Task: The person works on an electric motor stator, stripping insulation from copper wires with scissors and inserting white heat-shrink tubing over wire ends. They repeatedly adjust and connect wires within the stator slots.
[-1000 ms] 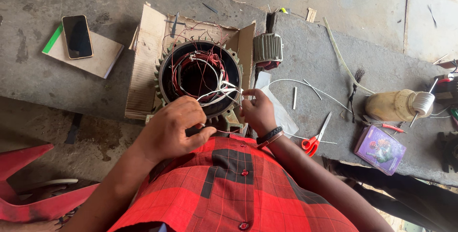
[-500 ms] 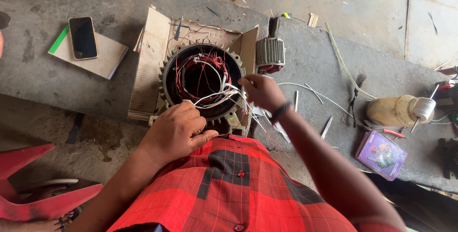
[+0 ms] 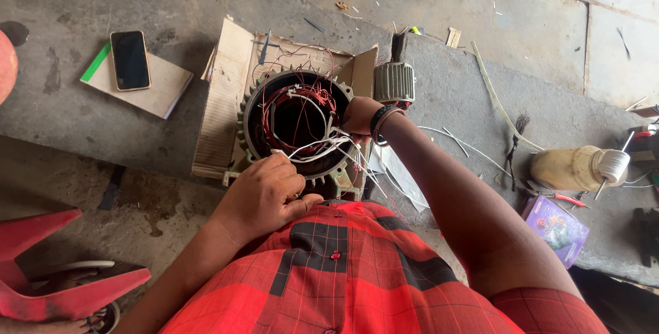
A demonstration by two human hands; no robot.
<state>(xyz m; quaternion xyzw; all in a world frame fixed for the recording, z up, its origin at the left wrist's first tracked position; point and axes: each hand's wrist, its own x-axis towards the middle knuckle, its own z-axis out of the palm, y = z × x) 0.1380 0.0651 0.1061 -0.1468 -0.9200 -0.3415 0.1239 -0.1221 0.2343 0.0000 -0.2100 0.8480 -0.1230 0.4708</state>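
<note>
While hands grip, perhaps, white wires (image 3: 322,147), stator (image 3: 296,124) fills cardboard (image 3: 221,100).

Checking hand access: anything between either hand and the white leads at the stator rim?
Nothing visible. The left hand grips the white leads at the near rim of the stator; the right hand rests on the right rim beside them.

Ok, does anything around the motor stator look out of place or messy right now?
Somewhat. Loose white leads spill over the stator rim by the left hand; wire offcuts litter the concrete bench. The right hand is at the rim. No damage shows.
</note>
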